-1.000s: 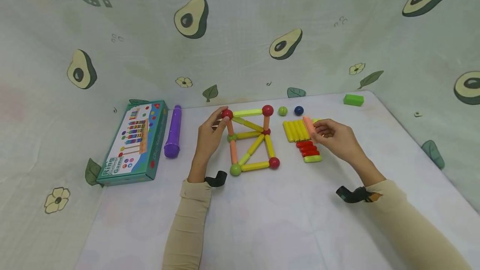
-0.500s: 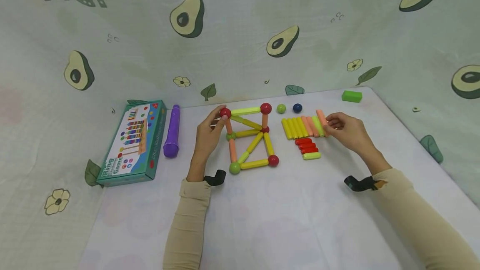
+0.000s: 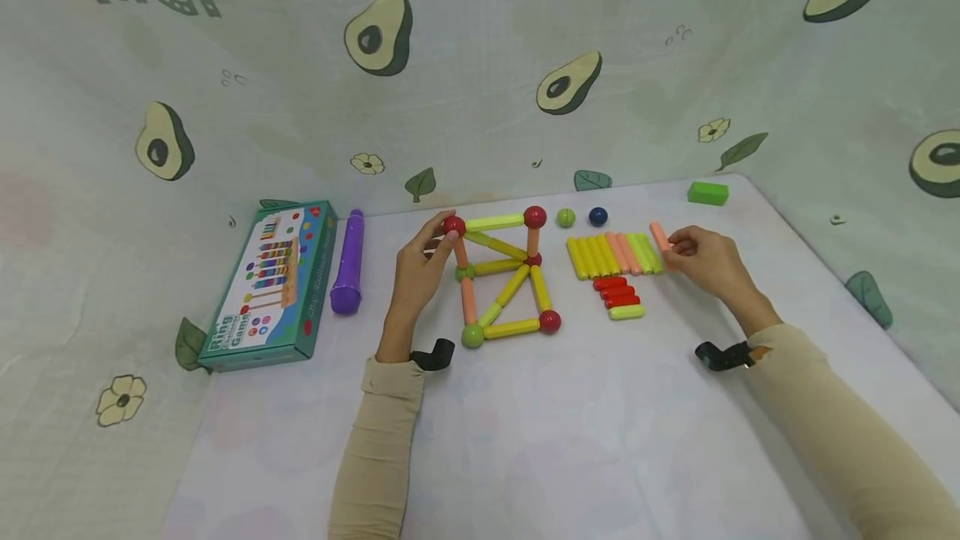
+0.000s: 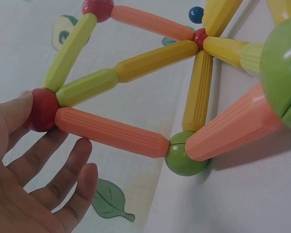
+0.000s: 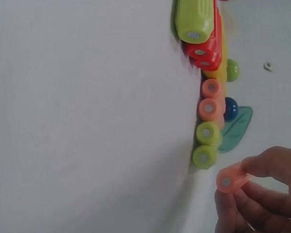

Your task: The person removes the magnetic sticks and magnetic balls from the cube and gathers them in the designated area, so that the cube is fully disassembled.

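Note:
My left hand pinches a red ball at the far left corner of a frame of magnetic sticks and balls. Yellow, light green and orange sticks, such as the orange magnetic stick, link its red and green balls. Between the thumb and fingers of my right hand is an orange magnetic stick, tilted, with its round metal end showing in the right wrist view. Just left of it lies a row of yellow sticks, orange sticks and light green sticks, side by side.
Short red sticks and a light green stick lie below the row. Behind it are a green ball and a blue ball. A green block sits far right; a purple microphone-shaped toy and game box stand left.
The right hand has moved rightward along the row with the orange stick, from over the row to beyond its right end, uncovering light green sticks. The left hand stays on the red ball.

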`<state>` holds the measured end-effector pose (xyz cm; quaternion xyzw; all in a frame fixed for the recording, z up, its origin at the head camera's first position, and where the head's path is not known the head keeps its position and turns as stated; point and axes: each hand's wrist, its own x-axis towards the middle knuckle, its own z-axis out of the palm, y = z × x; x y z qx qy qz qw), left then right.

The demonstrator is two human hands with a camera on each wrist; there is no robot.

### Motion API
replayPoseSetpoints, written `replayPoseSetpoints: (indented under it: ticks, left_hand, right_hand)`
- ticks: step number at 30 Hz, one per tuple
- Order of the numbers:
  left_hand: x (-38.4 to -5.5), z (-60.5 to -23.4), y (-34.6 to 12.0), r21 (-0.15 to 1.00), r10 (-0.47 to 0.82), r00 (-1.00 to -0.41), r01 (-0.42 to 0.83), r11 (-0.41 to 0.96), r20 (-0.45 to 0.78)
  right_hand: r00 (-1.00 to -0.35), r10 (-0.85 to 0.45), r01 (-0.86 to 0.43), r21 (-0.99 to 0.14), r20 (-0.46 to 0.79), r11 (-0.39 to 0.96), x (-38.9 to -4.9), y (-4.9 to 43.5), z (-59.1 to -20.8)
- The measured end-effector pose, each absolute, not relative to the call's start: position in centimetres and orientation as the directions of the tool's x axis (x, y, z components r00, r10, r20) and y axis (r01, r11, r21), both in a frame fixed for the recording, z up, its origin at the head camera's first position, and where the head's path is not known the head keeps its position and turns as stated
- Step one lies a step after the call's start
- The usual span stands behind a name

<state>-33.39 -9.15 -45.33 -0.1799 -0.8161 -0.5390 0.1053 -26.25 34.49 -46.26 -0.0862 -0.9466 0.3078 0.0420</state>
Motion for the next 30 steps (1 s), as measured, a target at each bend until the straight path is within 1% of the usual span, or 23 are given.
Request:
replayPoseSetpoints:
  ticks: [9, 16, 30]
  left_hand:
    - [-33.4, -45.2, -9.0, 0.849, 0.178, -0.918, 0.396, 0.351, 0.354]
    - [-33.4, -45.2, -9.1, 0.849, 0.178, -0.917, 0.397, 0.348, 0.356]
    - [-33.7, -45.3, -9.2, 0.848, 0.186, -0.917, 0.397, 0.351, 0.352]
  right_hand:
    - [-0.978, 0.203, 0.194, -0.565, -0.048, 0.802, -27.2, 35.2, -46.9]
    - [-0.969, 0.223, 0.244, -0.569, -0.108, 0.786, -27.8, 35.1, -47.4]
    - [-0.965, 0.195, 0.26, -0.543, -0.176, 0.799, -27.8, 35.0, -47.8]
